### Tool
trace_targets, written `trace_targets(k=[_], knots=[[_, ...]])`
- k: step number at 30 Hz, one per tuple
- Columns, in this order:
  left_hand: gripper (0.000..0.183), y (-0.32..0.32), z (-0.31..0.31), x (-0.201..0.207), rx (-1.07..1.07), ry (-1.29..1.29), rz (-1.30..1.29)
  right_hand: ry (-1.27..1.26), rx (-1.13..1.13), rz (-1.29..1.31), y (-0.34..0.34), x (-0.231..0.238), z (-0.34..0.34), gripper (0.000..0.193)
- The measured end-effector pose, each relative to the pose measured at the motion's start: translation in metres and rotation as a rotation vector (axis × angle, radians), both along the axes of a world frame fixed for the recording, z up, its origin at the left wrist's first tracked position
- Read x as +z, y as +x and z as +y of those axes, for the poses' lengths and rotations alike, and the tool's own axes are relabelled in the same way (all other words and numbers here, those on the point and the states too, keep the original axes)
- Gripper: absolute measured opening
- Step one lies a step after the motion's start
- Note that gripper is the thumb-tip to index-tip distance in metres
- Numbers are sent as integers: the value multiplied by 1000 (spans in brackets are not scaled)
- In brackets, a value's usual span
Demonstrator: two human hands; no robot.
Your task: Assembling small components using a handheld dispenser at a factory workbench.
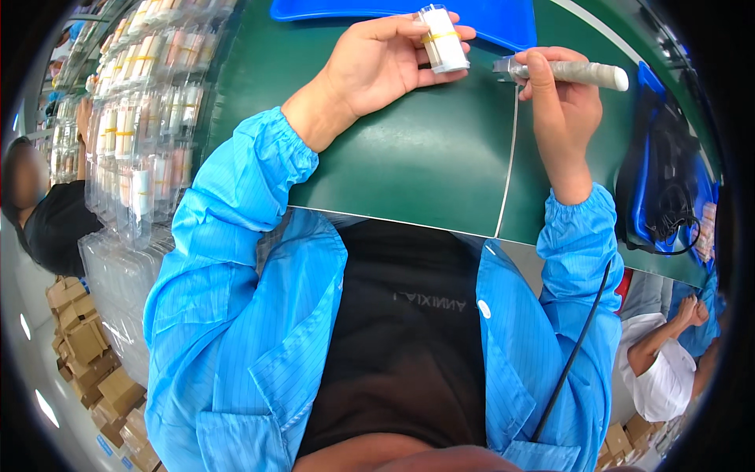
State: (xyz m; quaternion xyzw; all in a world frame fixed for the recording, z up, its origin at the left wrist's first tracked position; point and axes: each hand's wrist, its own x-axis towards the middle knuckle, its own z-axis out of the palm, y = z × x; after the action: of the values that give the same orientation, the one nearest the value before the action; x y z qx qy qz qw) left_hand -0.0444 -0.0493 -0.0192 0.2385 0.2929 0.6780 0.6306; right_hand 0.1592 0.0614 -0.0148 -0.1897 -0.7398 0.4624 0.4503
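Observation:
My left hand (377,67) is closed around a small bundle of white and cream cylinders (445,49) with a yellow band about its middle and a clear plastic piece at its end. It holds the bundle nearly upright above the green table (409,157). To the right, my right hand (560,106) grips a stick-like tool with a tape-wrapped handle (586,73). The handle's white rounded end points right. Its flat grey head (507,69) faces the bundle, with a gap between them; the tool's exact kind is unclear.
Blue trays lie at the table's far edge (409,9) and right side, the right one holding a black item with cables (668,224). Clear plastic trays of similar bundles (145,110) stack up at left. Other people (55,224) sit on both sides, near cardboard boxes (90,338).

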Motion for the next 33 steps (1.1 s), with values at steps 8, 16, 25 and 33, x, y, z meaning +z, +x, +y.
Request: trace_targets(k=[8, 16, 25, 33], knots=[[42, -12, 5, -1, -249, 100, -439, 37, -25, -30, -2, 0, 1, 19], [44, -18, -9, 14, 0, 110, 105, 107, -64, -149, -12, -11, 2, 15], [35, -21, -70, 127, 534, 71, 1752, 6, 0, -137, -9, -13, 1, 18], [38, -112, -72, 263, 313, -601, 2133, 2, 6, -129, -17, -8, 1, 22]])
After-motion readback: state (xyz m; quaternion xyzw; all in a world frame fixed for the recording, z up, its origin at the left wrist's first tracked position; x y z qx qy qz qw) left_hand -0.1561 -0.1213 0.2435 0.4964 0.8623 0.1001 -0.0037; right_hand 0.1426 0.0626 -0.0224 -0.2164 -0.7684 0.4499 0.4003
